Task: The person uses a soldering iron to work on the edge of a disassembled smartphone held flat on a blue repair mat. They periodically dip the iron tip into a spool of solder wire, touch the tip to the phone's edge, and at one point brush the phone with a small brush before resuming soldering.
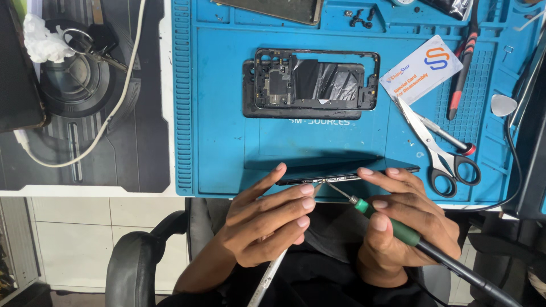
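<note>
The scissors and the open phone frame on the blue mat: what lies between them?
In the head view, a white card lies between the scissors and the phone frame, on the blue mat.

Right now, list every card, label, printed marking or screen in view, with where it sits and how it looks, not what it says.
Plastic card: upper right of the blue mat, tilted; white rectangle with an orange-and-blue logo and orange lettering.
Mat marking: pale lettering on the mat, just below the black phone frame.
Phone panel: held edge-on by both hands; its face cannot be seen.
</note>
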Available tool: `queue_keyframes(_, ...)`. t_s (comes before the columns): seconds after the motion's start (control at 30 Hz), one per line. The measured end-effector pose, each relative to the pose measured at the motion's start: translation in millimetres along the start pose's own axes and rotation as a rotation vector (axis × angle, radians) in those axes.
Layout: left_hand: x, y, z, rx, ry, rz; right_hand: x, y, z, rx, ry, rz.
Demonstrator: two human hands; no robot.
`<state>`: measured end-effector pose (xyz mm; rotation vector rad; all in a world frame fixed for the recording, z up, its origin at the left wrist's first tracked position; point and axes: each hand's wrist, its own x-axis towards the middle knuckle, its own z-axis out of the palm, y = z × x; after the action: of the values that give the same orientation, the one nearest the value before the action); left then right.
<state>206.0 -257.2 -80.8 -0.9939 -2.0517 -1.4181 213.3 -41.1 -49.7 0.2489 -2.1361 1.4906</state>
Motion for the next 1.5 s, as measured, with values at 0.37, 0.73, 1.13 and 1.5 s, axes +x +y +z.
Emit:
queue_keyframes(0.37, -2.0, 0.3, 0.8, 0.022, -0.016, -0.001, -0.3, 4.2, -1.6, 0.005, -0.010, -0.017)
queue_keyframes(0.73, -3.8, -0.3, 2.1, 0.023, -0.007, 0.006, -0.8, 4.4, -2.7, -0.012, -0.015, -0.014)
queue_keyframes(1.13, -3.7, 1.6, 0.3, 0.015, -0.022, -0.012, -1.9, 2.6, -0.5, -0.004, 0.006, 0.001)
queue_keyframes(1.5, -3.7, 1.5, 0.5, 0.004, -0.019, -0.020, -2.1, 2.0, -0.5, -0.011, 0.001, 0.008)
